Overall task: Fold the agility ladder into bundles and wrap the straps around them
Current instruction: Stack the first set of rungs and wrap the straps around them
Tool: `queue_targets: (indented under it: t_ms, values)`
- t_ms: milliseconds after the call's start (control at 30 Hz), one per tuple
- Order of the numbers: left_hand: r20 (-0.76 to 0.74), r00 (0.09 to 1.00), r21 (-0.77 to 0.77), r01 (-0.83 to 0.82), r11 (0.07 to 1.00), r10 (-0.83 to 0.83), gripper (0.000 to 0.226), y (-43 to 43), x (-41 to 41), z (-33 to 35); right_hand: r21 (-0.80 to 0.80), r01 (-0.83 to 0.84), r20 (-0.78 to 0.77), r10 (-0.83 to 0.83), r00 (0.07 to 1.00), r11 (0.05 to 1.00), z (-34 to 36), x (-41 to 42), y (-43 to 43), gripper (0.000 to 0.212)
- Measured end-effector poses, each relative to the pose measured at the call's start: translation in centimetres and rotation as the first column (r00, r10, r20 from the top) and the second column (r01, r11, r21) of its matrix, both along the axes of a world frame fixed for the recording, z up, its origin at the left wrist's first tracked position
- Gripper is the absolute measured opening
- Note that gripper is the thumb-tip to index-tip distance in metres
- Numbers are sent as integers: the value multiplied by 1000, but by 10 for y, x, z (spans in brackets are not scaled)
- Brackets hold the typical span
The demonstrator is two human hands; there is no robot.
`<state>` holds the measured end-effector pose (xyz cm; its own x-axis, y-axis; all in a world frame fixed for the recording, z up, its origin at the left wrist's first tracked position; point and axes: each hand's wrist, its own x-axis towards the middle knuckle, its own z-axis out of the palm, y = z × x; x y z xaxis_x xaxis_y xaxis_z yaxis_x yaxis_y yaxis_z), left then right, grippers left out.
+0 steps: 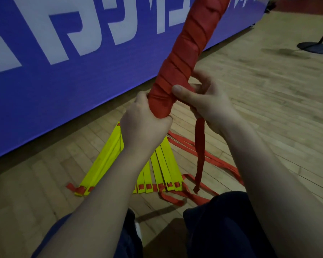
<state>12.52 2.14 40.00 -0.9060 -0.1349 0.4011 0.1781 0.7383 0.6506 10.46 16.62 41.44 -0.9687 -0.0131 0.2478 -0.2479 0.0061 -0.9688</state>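
1. Banner (63,71) is standing behind, left.
2. Left hand (144,123) is gripping the bundle's (184,53) lower end, fingers curled.
3. Rungs (104,164) are lying fanned on the floor (268,108) below.
4. Right hand (209,107) is pinching the strap (199,155) beside the bundle; tail dangling.

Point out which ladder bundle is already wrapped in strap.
The upright red strap-wound bundle gripped by the left hand, right hand holding its loose strap; the yellow plastic rungs lie fanned, unwrapped.

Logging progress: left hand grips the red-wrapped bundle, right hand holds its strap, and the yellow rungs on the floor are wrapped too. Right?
No: the head view shows the yellow rungs fanned out unwrapped on the floor; the rest holds.
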Motion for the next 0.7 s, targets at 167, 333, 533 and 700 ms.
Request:
queue_targets:
  t_ms: [167, 333, 533, 700]
  values:
    - [-29, 999, 121, -18, 992, 22, 37, -9, 0, 1, 50, -131, -19, 132, 991, 990, -1, 2, 4, 25]
    - [20, 999, 195, -51, 979, 48, 35, -12, -5, 3, 189, -142, 41, 137, 990, 972, 0, 5, 11, 5]
    - [166, 985, 484, -36, 874, -52, 33, -20, -11, 3, 102, -338, 179, 317, 931, 935, -6, 1, 7, 20]
    - [143, 914, 783, 130, 608, -380, 23, -17, -9, 7, 10, -386, 190, 377, 906, 922, -18, -5, 6, 20]
